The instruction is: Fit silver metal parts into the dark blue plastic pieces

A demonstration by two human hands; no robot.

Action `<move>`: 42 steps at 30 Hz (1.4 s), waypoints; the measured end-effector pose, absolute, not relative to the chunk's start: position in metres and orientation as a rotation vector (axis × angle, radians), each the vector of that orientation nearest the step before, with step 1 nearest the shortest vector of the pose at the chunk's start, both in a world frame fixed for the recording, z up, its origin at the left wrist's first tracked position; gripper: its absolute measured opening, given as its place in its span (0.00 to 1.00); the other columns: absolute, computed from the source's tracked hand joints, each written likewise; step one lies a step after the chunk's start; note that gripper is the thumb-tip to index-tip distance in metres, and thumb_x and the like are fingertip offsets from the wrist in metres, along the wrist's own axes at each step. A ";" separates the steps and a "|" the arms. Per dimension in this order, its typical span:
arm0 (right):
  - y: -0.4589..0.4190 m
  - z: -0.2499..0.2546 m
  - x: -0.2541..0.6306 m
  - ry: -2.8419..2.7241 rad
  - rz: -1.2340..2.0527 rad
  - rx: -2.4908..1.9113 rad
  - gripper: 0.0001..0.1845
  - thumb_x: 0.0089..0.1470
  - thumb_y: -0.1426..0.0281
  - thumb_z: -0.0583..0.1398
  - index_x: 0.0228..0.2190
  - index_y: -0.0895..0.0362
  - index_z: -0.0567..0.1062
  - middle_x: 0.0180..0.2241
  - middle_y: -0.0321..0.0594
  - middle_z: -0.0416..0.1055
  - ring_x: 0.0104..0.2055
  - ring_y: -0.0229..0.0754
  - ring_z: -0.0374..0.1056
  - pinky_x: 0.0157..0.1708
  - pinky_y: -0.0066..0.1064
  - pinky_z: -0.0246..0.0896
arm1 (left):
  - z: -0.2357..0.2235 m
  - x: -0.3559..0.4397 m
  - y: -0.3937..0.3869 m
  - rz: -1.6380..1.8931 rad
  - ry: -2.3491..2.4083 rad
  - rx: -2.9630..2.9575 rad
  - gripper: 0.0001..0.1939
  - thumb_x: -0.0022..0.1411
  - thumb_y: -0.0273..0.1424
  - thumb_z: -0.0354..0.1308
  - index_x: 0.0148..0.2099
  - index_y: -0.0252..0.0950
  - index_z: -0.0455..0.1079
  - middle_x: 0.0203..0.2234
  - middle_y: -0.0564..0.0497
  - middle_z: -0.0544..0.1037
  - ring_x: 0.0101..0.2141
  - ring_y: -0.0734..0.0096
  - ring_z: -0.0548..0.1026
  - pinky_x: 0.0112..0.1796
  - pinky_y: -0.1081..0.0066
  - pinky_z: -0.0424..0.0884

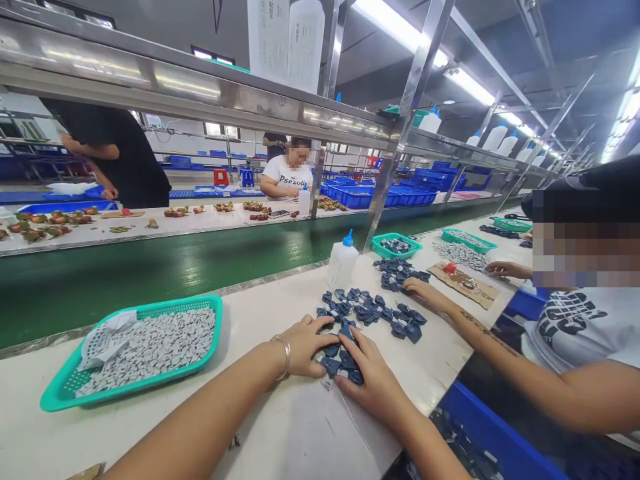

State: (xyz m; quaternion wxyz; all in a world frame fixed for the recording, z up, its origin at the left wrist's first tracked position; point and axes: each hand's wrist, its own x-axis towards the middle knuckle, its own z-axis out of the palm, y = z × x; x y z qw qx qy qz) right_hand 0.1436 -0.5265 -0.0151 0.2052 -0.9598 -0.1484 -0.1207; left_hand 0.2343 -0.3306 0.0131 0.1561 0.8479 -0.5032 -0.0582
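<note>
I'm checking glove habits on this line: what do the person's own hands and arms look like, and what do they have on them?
Both hands are bare, with no gloves. The left hand wears a thin silver-coloured bangle at the wrist, and the right hand shows no jewellery. The left forearm and right forearm are bare too, with no sleeves in view.

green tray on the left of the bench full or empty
Nearly full: the green tray holds a thick layer of small gray pieces across its floor, with a crumpled white sheet at one corner.
</note>
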 end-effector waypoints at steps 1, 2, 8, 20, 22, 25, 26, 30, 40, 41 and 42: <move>-0.525 -0.015 0.146 -0.402 -0.362 -2.674 0.35 0.47 0.66 0.61 0.56 0.57 0.61 0.60 0.49 0.49 0.59 0.53 0.46 0.55 0.47 0.49 | 0.012 0.234 -0.333 -0.158 -1.431 2.435 0.38 0.45 0.38 0.65 0.58 0.43 0.57 0.60 0.46 0.49 0.53 0.47 0.57 0.49 0.50 0.61; -0.525 -0.015 0.147 -0.389 -0.388 -2.673 0.33 0.47 0.67 0.60 0.55 0.57 0.62 0.59 0.50 0.51 0.58 0.54 0.48 0.54 0.49 0.50 | 0.011 0.233 -0.334 -0.147 -1.414 2.443 0.38 0.45 0.39 0.65 0.58 0.43 0.57 0.60 0.45 0.49 0.52 0.48 0.57 0.48 0.50 0.61; -0.521 -0.013 0.145 -0.367 -0.461 -2.612 0.30 0.45 0.67 0.60 0.52 0.53 0.67 0.56 0.47 0.57 0.54 0.56 0.53 0.49 0.50 0.52 | 0.013 0.227 -0.332 -0.117 -1.333 2.430 0.32 0.45 0.39 0.65 0.53 0.42 0.62 0.54 0.46 0.56 0.48 0.52 0.61 0.45 0.54 0.65; -0.505 -0.022 0.165 0.120 -0.533 -2.329 0.21 0.49 0.64 0.53 0.43 0.59 0.74 0.48 0.47 0.65 0.50 0.52 0.58 0.51 0.46 0.53 | 0.008 0.232 -0.356 -0.242 -1.063 2.400 0.23 0.58 0.35 0.59 0.54 0.37 0.60 0.51 0.44 0.64 0.48 0.56 0.66 0.46 0.53 0.67; -0.496 -0.021 0.169 0.274 -0.571 -2.264 0.18 0.52 0.65 0.53 0.41 0.60 0.75 0.47 0.48 0.67 0.50 0.53 0.58 0.51 0.47 0.52 | 0.011 0.230 -0.361 -0.275 -0.980 2.407 0.19 0.59 0.34 0.58 0.52 0.36 0.63 0.49 0.45 0.66 0.46 0.58 0.67 0.45 0.54 0.67; -0.488 -0.016 0.172 0.457 -0.606 -2.149 0.12 0.56 0.69 0.54 0.38 0.59 0.74 0.44 0.44 0.69 0.50 0.49 0.60 0.51 0.46 0.53 | 0.017 0.225 -0.369 -0.318 -0.835 2.406 0.15 0.59 0.32 0.58 0.49 0.36 0.65 0.48 0.46 0.67 0.45 0.60 0.68 0.45 0.55 0.68; -0.487 -0.014 0.173 0.505 -0.610 -2.108 0.10 0.56 0.69 0.55 0.38 0.59 0.74 0.43 0.42 0.69 0.49 0.47 0.61 0.50 0.45 0.54 | 0.019 0.223 -0.371 -0.332 -0.785 2.398 0.15 0.60 0.32 0.58 0.48 0.36 0.66 0.48 0.46 0.67 0.45 0.60 0.69 0.45 0.56 0.69; -0.491 -0.009 0.180 0.657 -0.605 -1.930 0.08 0.58 0.67 0.58 0.36 0.58 0.74 0.41 0.39 0.71 0.47 0.45 0.64 0.49 0.43 0.56 | 0.022 0.217 -0.377 -0.397 -0.594 2.315 0.14 0.60 0.30 0.57 0.48 0.35 0.66 0.48 0.46 0.67 0.42 0.64 0.71 0.39 0.62 0.73; -0.484 -0.015 0.188 0.760 -0.642 -1.502 0.13 0.55 0.62 0.60 0.35 0.61 0.74 0.34 0.38 0.74 0.36 0.42 0.70 0.37 0.36 0.67 | 0.018 0.208 -0.396 -0.170 -0.118 2.048 0.11 0.63 0.34 0.54 0.44 0.34 0.68 0.44 0.47 0.71 0.41 0.65 0.72 0.42 0.60 0.71; -0.479 -0.013 0.188 0.749 -0.649 -1.477 0.12 0.54 0.63 0.61 0.36 0.60 0.74 0.36 0.38 0.74 0.36 0.42 0.71 0.37 0.36 0.67 | 0.017 0.209 -0.398 -0.144 -0.082 2.020 0.11 0.63 0.34 0.53 0.44 0.34 0.68 0.43 0.47 0.72 0.42 0.65 0.72 0.43 0.59 0.70; -0.474 -0.012 0.188 0.742 -0.659 -1.458 0.13 0.53 0.64 0.62 0.38 0.60 0.74 0.37 0.39 0.74 0.37 0.42 0.71 0.38 0.36 0.67 | 0.016 0.209 -0.401 -0.122 -0.054 1.993 0.11 0.63 0.35 0.53 0.44 0.34 0.68 0.43 0.47 0.72 0.42 0.65 0.72 0.44 0.58 0.69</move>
